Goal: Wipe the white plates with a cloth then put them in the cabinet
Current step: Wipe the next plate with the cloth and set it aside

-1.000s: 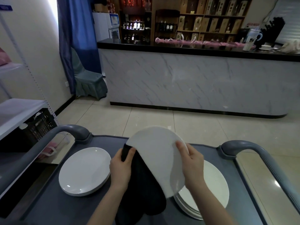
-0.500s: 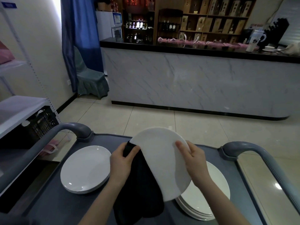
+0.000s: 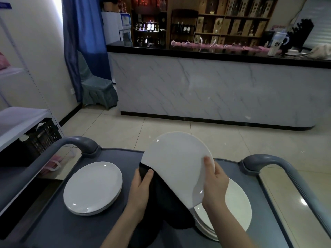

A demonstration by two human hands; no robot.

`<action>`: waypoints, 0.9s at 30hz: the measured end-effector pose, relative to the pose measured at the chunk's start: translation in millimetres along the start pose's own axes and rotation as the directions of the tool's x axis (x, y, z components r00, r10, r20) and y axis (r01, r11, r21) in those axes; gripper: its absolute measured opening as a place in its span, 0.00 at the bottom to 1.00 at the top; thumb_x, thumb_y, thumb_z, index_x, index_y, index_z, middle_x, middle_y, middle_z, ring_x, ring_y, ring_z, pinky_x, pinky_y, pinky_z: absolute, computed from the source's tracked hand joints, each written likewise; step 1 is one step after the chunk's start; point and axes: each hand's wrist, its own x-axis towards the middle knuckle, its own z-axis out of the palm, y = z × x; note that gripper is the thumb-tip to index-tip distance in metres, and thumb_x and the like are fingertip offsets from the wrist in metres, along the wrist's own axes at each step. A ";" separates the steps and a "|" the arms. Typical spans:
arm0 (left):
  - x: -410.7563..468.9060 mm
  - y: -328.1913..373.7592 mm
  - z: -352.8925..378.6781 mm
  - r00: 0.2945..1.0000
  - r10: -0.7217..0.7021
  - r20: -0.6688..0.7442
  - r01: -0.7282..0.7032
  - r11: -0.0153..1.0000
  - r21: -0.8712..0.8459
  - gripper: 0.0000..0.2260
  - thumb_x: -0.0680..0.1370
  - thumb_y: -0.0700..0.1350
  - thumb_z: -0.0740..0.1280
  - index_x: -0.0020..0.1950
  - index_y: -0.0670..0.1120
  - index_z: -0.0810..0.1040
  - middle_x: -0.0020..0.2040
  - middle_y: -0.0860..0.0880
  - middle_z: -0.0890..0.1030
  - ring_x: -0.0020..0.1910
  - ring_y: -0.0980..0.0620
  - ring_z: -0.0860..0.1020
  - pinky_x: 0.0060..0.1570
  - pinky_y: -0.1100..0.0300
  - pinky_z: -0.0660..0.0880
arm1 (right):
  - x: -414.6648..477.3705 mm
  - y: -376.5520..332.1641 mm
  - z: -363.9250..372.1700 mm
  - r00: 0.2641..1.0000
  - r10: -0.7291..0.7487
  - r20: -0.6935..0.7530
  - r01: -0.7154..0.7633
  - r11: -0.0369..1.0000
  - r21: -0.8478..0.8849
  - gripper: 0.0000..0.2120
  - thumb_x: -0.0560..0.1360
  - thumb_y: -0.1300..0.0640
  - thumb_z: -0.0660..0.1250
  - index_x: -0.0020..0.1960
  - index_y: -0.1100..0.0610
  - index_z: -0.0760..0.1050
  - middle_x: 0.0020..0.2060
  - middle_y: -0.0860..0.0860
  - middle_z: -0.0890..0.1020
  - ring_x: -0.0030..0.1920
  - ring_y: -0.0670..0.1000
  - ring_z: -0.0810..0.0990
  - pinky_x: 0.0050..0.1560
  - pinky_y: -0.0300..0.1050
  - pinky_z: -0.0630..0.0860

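I hold one white plate [image 3: 176,165] tilted up over the grey cart [image 3: 59,224]. My right hand [image 3: 214,183] grips its right rim, thumb on the face. My left hand [image 3: 140,187] holds a black cloth [image 3: 166,206] against the plate's lower left edge; the cloth hangs down under the plate. A small stack of white plates [image 3: 93,187] lies on the cart's left side. Another stack of white plates [image 3: 236,206] lies at the right, partly hidden by my right arm and the held plate.
Curved grey cart handles rise at the left [image 3: 75,142] and right [image 3: 265,161]. A white shelf unit with a black crate [image 3: 38,140] stands to the left. A marble-fronted counter [image 3: 215,92] stands across the tiled floor, with a covered chair [image 3: 95,83] beside it.
The held plate has tipped more upright and turned a little in my hands. My left hand with the cloth has slid along its lower left edge. The view shifted slightly right.
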 end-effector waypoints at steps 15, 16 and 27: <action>23.7 36.5 -15.1 0.942 0.266 0.203 -0.324 0.875 0.360 0.12 0.71 0.43 0.77 0.45 0.59 0.80 0.43 0.58 0.84 0.43 0.61 0.81 0.41 0.71 0.74 | 17.9 -25.4 -13.4 0.836 -0.093 0.541 0.339 0.863 -0.376 0.13 0.79 0.49 0.67 0.38 0.53 0.80 0.29 0.44 0.76 0.32 0.42 0.71 0.34 0.37 0.66; 23.9 36.5 -15.0 0.940 0.260 0.223 -0.328 0.868 0.373 0.11 0.70 0.45 0.77 0.44 0.59 0.80 0.42 0.57 0.84 0.42 0.61 0.81 0.41 0.70 0.74 | 18.5 -26.5 -11.7 0.819 -0.091 0.566 0.363 0.846 -0.390 0.14 0.79 0.48 0.67 0.39 0.56 0.80 0.29 0.44 0.75 0.32 0.43 0.71 0.35 0.39 0.66; -3.1 -9.2 21.1 0.959 0.025 -0.282 -0.048 0.996 -0.073 0.09 0.75 0.46 0.73 0.53 0.54 0.77 0.50 0.53 0.84 0.51 0.56 0.82 0.49 0.57 0.77 | -22.6 -5.4 21.9 0.993 0.062 -0.103 -0.052 0.994 0.098 0.18 0.80 0.46 0.64 0.35 0.53 0.76 0.29 0.44 0.78 0.33 0.45 0.76 0.36 0.38 0.74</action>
